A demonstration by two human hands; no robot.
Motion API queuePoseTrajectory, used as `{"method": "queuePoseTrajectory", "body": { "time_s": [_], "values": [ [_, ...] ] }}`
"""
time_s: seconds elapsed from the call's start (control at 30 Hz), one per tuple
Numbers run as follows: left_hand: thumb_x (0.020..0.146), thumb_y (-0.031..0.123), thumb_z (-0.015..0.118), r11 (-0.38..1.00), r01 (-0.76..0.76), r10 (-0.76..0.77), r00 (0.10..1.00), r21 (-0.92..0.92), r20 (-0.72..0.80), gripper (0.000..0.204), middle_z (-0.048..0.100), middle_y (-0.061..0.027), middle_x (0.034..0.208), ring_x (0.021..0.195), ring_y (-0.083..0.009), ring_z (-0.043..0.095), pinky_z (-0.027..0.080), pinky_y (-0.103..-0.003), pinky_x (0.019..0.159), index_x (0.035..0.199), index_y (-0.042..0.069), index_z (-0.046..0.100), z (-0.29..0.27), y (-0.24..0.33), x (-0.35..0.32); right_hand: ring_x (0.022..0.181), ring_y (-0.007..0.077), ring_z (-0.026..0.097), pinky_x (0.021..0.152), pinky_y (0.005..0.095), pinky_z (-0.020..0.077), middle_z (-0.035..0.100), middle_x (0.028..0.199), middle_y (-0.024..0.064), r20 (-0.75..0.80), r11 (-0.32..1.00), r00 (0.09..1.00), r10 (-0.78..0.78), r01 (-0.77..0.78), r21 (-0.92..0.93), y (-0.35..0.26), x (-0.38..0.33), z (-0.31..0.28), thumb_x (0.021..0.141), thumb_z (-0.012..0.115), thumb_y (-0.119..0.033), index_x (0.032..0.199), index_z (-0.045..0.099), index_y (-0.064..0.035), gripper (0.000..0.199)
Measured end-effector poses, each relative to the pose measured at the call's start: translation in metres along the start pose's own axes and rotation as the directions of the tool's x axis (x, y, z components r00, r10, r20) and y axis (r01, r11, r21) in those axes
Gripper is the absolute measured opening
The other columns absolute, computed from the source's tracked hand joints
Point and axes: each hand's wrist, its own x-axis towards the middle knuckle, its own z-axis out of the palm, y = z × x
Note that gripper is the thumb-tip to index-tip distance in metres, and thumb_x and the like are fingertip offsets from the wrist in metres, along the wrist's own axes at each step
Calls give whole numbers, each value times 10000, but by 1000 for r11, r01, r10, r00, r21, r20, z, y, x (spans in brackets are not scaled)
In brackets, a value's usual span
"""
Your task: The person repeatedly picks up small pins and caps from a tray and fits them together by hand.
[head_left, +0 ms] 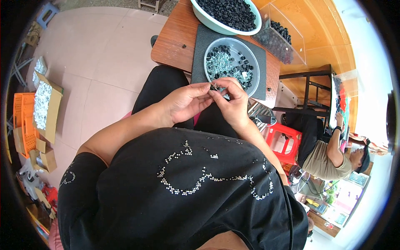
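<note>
Both my hands meet just in front of a round clear plastic bowl [256, 62] that holds silvery screw-like pieces [220, 63] and small black round parts [246, 66]. Pinched between the fingertips of my left hand [183, 102] and my right hand [233, 104] is a small black part [213, 87]. Fingers cover much of it, so its full shape does not show. The thumb and index finger of each hand press in on it, and the other left fingers curl loosely beneath.
The bowl stands on a dark mat [201, 54] on a brown wooden table [171, 46]. Behind are a pale green basin [227, 29] and a clear box [298, 46], both with black parts. Cartons [52, 112] and an orange crate [26, 125] stand left. Another person [329, 160] works at right, near a red stool [285, 148].
</note>
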Motion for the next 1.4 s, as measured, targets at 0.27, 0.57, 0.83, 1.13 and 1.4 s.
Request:
{"method": "queuePoseTrajectory", "body": {
  "time_s": [0.27,0.57,0.83,1.13,1.4],
  "values": [
    [918,120,525,999,31,-30,998,21,-61,187,612,-77,1039,969,-142,577,468,-247,893,1061,4,557,7,2,-2,801,104,592,665,206,486,631,957,78,27,938,990,142,-143,316,-7,-4,-3,784,614,86,957,599,6,191],
    [894,82,554,1000,25,-24,993,11,-118,168,624,-99,1012,909,-143,596,498,-239,822,1055,42,577,2,5,-2,713,25,532,647,156,426,586,851,-8,6,972,989,149,-148,183,-2,-14,-20,812,607,75,1003,584,9,203],
    [882,62,561,864,-70,187,964,498,-190,206,626,-56,999,906,-105,581,470,-218,803,1082,21,590,13,7,-5,682,50,523,604,186,422,584,817,13,3,977,990,144,-143,156,-5,-15,-13,767,656,54,922,631,-7,168],
    [867,25,557,496,-133,401,912,858,-90,249,632,-21,959,841,-58,555,449,-211,747,1107,39,625,22,4,-8,609,88,532,579,212,438,589,759,43,-22,997,997,80,-81,-16,1,-18,-5,730,685,43,888,625,-1,174],
    [862,17,566,420,-130,418,906,898,-65,247,623,-30,961,838,-73,569,461,-216,748,1099,36,630,22,4,-10,606,101,545,555,227,448,598,748,57,-37,993,999,-4,0,-117,-3,-16,0,717,701,31,856,622,-7,164]
  ]
}}
